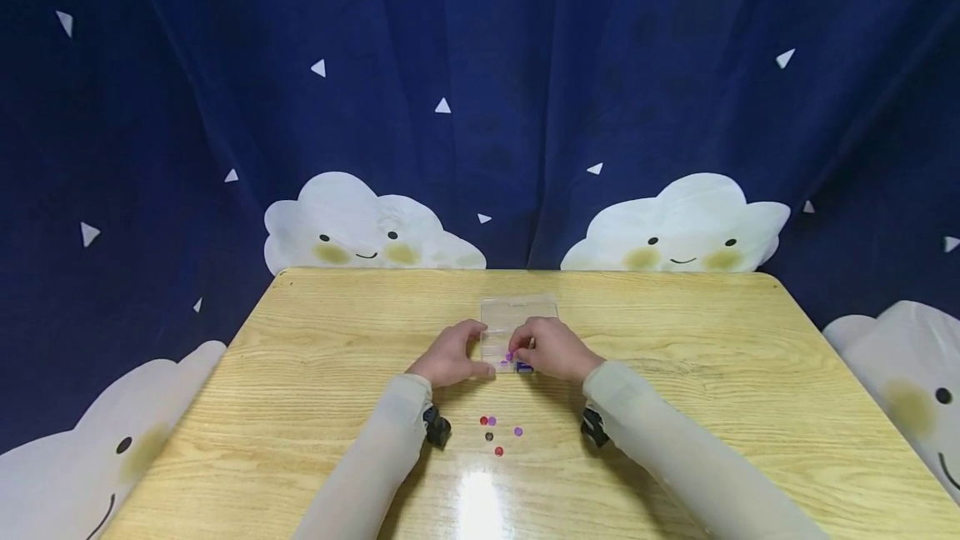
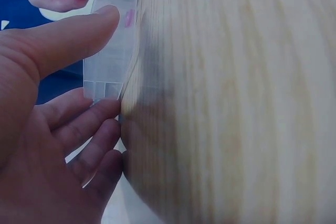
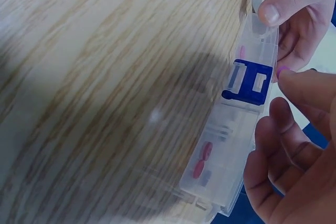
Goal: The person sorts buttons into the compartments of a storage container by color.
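Steadying appears to be what we use the left hand (image 1: 452,354) for: its grip is wide, thumb at the near left corner of the clear box (image 3: 237,124) and fingers along the left end. We judge that bracketing a light, smooth box this way stops it from sliding without blocking it from above.

With the right hand (image 1: 553,347) we hold one purple disc (image 1: 509,356), its grip narrowed to a pinch between the tips of thumb and finger. A disc this small and flat leaves little to hold, which is probably why only fingertips are on it. It is at the box's near side, close to the blue latch (image 3: 249,82).

The box itself lies on the desk (image 1: 337,340), between our hands, its latch side towards us. Through its front wall we see red discs (image 3: 206,150) on the right and a pink disc (image 3: 242,52) on the left. Clear plastic hides how the lid sits. Nearer us, loose discs (image 1: 518,432) lie between the forearms, presumably within easy reach of both hands.
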A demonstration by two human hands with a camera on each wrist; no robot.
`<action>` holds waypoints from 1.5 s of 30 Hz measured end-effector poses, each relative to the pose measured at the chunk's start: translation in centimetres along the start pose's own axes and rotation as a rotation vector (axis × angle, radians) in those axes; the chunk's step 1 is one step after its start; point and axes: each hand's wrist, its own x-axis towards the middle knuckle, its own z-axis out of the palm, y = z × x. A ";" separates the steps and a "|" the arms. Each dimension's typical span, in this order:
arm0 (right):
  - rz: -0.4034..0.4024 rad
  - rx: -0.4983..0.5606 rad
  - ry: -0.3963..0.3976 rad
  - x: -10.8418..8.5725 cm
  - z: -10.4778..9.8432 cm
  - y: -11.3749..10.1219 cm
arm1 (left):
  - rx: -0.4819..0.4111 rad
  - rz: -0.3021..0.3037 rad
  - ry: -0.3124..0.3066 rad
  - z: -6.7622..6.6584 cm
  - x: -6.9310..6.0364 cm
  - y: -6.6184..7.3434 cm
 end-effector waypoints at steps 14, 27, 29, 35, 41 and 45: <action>0.016 0.001 -0.006 0.0 0.2 0.2 | 0.007 -0.012 0.001 0.0 0.0 -0.1; 0.014 0.022 -0.031 -0.8 0.0 0.2 | 0.015 -0.006 -0.011 0.0 -0.1 -0.1; 0.017 0.047 -0.030 -0.9 -0.1 0.3 | 0.009 -0.003 -0.008 0.0 -0.1 -0.2; -0.007 0.112 -0.041 -1.7 -0.1 0.1 | 0.012 0.004 0.002 0.1 0.0 -0.1; -0.113 0.133 -0.044 -2.7 0.3 -0.7 | 0.031 0.009 -0.008 0.0 0.1 -0.1; -0.157 0.143 -0.089 -3.4 0.9 -1.4 | 0.050 0.021 -0.004 0.0 0.2 0.0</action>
